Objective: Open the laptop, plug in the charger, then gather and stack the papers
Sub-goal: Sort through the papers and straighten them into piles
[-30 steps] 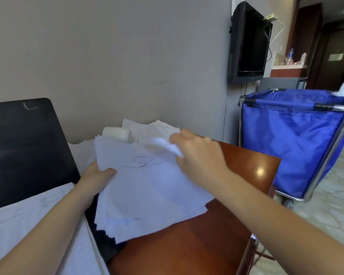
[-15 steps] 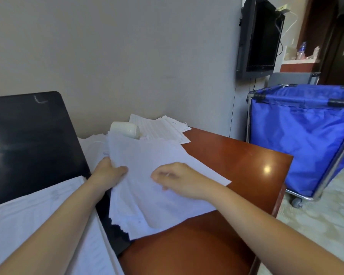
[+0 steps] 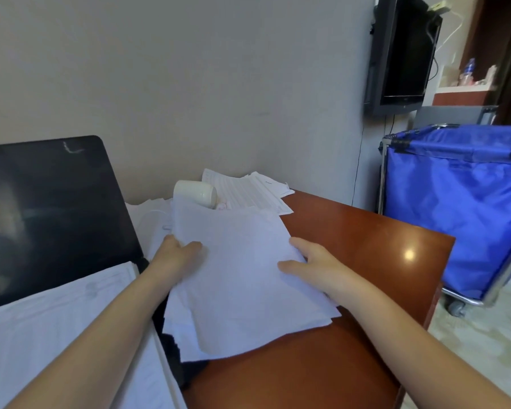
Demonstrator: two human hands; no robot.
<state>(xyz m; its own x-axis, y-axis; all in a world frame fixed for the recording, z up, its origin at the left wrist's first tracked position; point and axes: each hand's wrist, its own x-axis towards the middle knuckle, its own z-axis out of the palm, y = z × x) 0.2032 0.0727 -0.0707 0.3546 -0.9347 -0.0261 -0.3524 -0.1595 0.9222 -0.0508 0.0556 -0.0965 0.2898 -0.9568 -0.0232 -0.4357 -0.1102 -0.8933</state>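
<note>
A loose stack of white papers [image 3: 242, 278] lies on the reddish-brown desk [image 3: 366, 255], its sheets unevenly aligned. My left hand [image 3: 177, 258] grips the stack's left edge, thumb on top. My right hand [image 3: 313, 267] holds the right edge with thumb on top and fingers under the sheets. The open laptop [image 3: 50, 214] stands at the left with a dark screen; more white paper [image 3: 56, 329] covers its keyboard. Printed sheets [image 3: 248, 193] lie at the back by the wall. A white charger brick [image 3: 195, 193] rests behind the stack, its thin cable running left.
A blue laundry cart [image 3: 460, 208] on wheels stands right of the desk. A black TV [image 3: 401, 54] hangs on the wall above it. The grey wall runs right behind the desk. The desk's right edge drops to a tiled floor.
My right hand laid a sheet on the stack, then slid from the top to the stack's right edge. The left hand kept its hold. The view shifted slightly left.
</note>
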